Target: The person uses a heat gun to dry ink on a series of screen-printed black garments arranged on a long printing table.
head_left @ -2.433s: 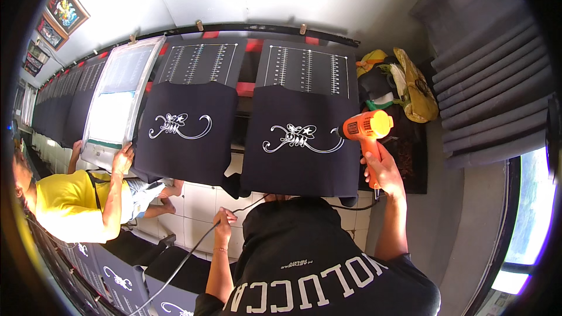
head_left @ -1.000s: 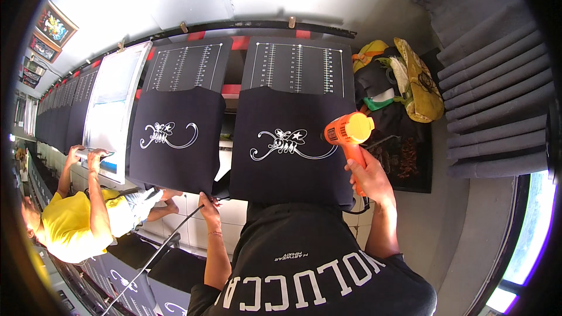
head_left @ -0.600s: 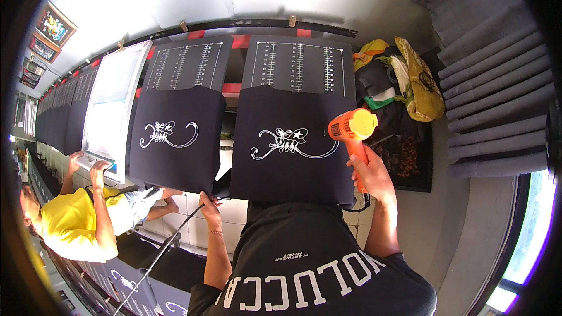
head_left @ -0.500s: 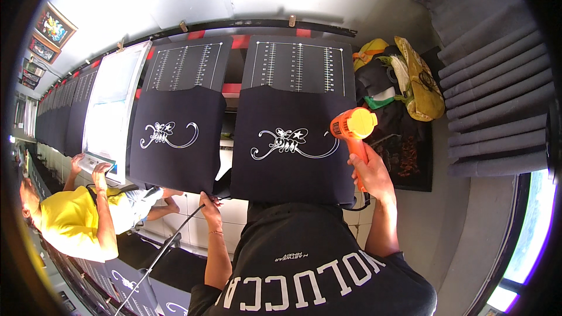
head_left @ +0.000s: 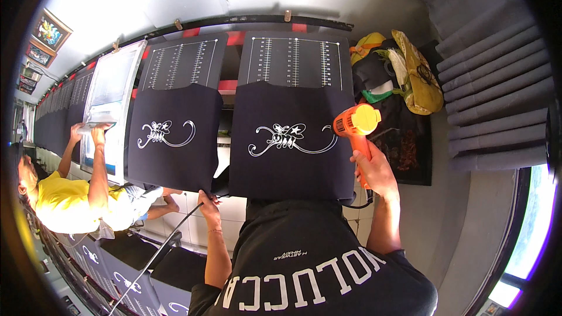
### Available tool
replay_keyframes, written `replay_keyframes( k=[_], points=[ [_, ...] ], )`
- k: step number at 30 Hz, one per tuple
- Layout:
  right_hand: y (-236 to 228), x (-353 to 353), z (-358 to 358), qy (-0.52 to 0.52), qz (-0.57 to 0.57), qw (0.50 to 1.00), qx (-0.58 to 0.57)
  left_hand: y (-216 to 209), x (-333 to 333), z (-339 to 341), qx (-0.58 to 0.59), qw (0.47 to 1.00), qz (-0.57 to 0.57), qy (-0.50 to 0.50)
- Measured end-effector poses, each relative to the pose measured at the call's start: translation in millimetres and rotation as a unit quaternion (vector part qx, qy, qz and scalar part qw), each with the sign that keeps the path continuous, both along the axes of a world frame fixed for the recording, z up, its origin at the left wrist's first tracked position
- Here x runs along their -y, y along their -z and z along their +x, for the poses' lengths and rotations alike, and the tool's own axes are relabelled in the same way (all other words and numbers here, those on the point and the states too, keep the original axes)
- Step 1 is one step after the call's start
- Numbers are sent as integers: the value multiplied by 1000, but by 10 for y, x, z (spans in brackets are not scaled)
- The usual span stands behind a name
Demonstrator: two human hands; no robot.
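A bare left hand (head_left: 209, 206), its forearm angled upward, curls closed around a thin black cord (head_left: 159, 250); the right hand (head_left: 377, 171) wraps the handle of an orange plastic gun-shaped blower (head_left: 358, 122), nozzle at the right end of a curling white line print (head_left: 284, 138) on flat black cloth (head_left: 293, 175), covering a rectangular dark board (head_left: 281, 61).

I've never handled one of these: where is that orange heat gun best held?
Probably by the slim handle, from the lower right: it juts toward the person, away from the bulky body, and the right hand wraps it.
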State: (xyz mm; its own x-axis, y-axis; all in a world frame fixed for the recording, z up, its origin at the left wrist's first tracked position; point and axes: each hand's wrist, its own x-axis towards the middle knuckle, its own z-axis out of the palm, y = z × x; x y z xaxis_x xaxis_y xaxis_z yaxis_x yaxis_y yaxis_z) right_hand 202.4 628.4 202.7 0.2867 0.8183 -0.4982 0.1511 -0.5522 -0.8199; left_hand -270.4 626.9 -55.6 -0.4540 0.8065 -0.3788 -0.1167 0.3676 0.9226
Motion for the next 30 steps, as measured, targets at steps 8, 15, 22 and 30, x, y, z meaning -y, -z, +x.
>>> replay_keyframes(
  k=[8, 15, 22, 30],
  points=[
    [-52, 62, -15, 16, 5, 1000, -2, 40, 7, -33, -3, 1000, -4, 3],
    [-26, 125, 11, 8, 8, 1000, -5, -2, 1, -18, 7, 1000, 7, 19],
    [-77, 172, -17, 5, -5, 1000, 1, 5, -12, -11, -1, 1000, 2, -2],
    [-117, 238, -69, 0, -24, 1000, 4, -5, -13, -16, 12, 1000, -4, -8]
  ],
)
